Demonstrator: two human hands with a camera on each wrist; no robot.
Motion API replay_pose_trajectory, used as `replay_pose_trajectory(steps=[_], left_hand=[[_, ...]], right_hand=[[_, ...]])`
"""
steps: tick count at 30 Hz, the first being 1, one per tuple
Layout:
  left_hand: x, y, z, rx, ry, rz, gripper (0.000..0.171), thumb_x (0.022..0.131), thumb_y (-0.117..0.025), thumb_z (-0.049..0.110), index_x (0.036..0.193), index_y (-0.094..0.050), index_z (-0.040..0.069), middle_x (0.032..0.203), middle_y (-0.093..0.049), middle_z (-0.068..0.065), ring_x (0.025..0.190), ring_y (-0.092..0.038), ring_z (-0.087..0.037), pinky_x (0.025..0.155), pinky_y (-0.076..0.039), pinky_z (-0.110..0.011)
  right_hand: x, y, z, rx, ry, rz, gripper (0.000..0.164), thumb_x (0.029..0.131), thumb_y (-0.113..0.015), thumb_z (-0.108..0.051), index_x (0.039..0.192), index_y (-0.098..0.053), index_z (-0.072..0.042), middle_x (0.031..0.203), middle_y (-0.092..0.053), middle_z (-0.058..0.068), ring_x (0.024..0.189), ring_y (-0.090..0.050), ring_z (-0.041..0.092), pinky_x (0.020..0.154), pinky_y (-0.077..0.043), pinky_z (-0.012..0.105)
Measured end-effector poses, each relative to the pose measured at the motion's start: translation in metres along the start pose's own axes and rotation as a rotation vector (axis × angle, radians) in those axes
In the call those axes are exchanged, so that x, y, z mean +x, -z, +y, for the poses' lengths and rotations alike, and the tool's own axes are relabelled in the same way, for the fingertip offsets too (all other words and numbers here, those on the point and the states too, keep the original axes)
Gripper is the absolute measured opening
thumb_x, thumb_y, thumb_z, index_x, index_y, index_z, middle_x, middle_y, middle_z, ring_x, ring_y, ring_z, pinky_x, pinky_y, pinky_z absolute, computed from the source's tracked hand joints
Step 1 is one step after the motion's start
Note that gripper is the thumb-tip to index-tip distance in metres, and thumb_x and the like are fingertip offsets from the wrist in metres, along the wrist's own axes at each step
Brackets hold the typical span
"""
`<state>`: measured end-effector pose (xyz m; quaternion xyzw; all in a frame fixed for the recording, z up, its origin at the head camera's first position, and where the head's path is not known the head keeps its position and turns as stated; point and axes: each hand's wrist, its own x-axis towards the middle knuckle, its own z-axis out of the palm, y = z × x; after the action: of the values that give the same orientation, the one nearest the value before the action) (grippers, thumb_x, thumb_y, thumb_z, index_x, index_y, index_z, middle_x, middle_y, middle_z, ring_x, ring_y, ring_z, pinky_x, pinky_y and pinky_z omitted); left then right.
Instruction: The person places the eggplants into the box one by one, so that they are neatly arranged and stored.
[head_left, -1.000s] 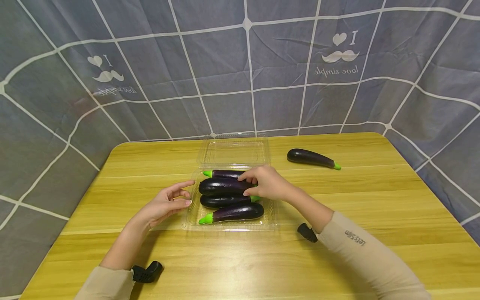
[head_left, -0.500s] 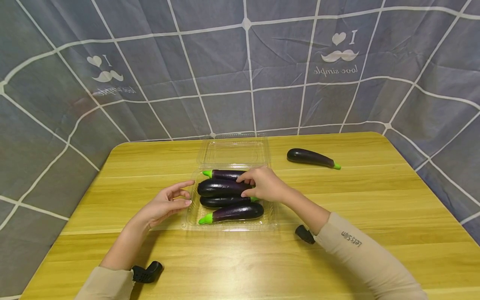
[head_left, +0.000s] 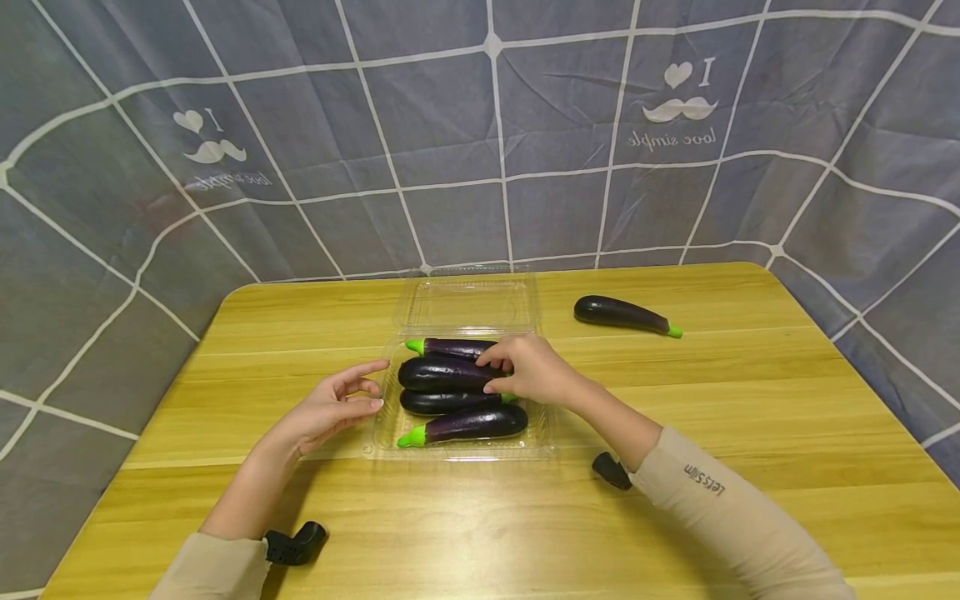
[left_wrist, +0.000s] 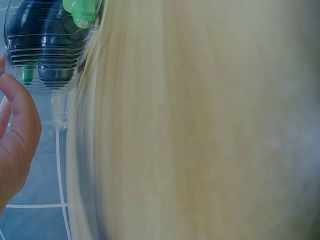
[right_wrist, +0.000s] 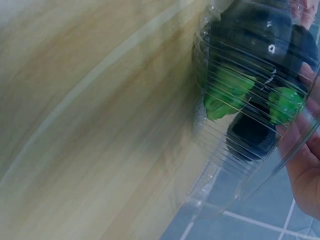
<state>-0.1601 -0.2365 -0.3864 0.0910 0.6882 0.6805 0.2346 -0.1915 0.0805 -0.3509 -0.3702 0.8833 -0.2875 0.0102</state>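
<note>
A clear plastic clamshell box (head_left: 465, 454) holds several dark purple eggplants. My right hand (head_left: 536, 367) reaches over its right side and grips the stem end of one eggplant (head_left: 438, 374). This eggplant lies between a back eggplant (head_left: 450, 348) with its green stem to the left and another eggplant (head_left: 442, 403) in front of it. Nearest me in the box is a front eggplant (head_left: 480, 422), green stem to the left. My left hand (head_left: 330, 408) stays at the box's left wall with fingers loosely bent, fingertips right at the rim. Green stems (right_wrist: 227, 92) show through the ribbed wall in the right wrist view.
The box's clear lid (head_left: 468, 304) lies folded open toward the back. One more eggplant (head_left: 622, 315) lies on the wooden table (head_left: 712, 375) at the back right. A grey tile-patterned curtain (head_left: 442, 150) hangs behind the table.
The gripped eggplant shifts slightly left, then slightly back right, with my right hand moving a little along with it. My left hand stays in place.
</note>
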Motion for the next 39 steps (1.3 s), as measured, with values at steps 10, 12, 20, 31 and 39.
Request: replay_pose_trajectory(steps=[10,12,20,31,39], left_hand=[[0.0,-0.001,0.0,0.006,0.0,0.001,0.066,0.088,-0.059,-0.002,0.145,-0.026,-0.001,0.099,-0.05,-0.003,0.084,-0.055,-0.009,0.077,-0.05,-0.023],[0.0,-0.001,0.001,0.007,0.001,0.002,0.066,0.088,-0.059,-0.002,0.145,-0.026,-0.001,0.099,-0.049,-0.003,0.084,-0.055,-0.008,0.077,-0.05,-0.023],[0.0,-0.002,0.003,0.016,0.003,0.004,0.067,0.088,-0.059,-0.001,0.145,-0.025,-0.001,0.099,-0.049,-0.004,0.085,-0.054,-0.009,0.077,-0.05,-0.023],[-0.001,-0.002,0.003,0.025,0.002,-0.005,0.066,0.088,-0.059,-0.001,0.145,-0.025,-0.002,0.099,-0.049,-0.004,0.085,-0.054,-0.009,0.076,-0.05,-0.023],[-0.001,-0.003,0.003,0.021,0.002,-0.004,0.065,0.088,-0.059,-0.001,0.144,-0.026,-0.003,0.098,-0.05,-0.003,0.086,-0.055,-0.009,0.079,-0.05,-0.024]], right_hand=[[-0.001,-0.005,0.003,0.018,0.018,0.028,0.028,0.077,-0.077,-0.013,0.103,-0.071,-0.004,0.086,-0.066,0.003,0.075,-0.06,0.012,0.067,-0.049,0.021],[-0.001,-0.005,0.004,0.022,0.02,0.029,0.028,0.077,-0.076,-0.013,0.103,-0.071,-0.004,0.086,-0.067,0.003,0.075,-0.06,0.012,0.068,-0.049,0.021],[-0.003,-0.002,0.004,0.058,0.013,0.017,0.027,0.077,-0.076,-0.012,0.103,-0.071,-0.005,0.093,-0.068,0.004,0.08,-0.061,0.016,0.069,-0.051,0.024],[-0.014,0.011,0.01,0.256,-0.089,0.003,0.029,0.079,-0.074,-0.01,0.107,-0.069,-0.003,0.099,-0.067,0.006,0.085,-0.059,0.019,0.069,-0.051,0.023],[-0.024,0.019,0.022,0.362,-0.128,0.038,0.031,0.079,-0.073,-0.009,0.108,-0.067,0.002,0.094,-0.066,0.013,0.084,-0.06,0.019,0.073,-0.053,0.027]])
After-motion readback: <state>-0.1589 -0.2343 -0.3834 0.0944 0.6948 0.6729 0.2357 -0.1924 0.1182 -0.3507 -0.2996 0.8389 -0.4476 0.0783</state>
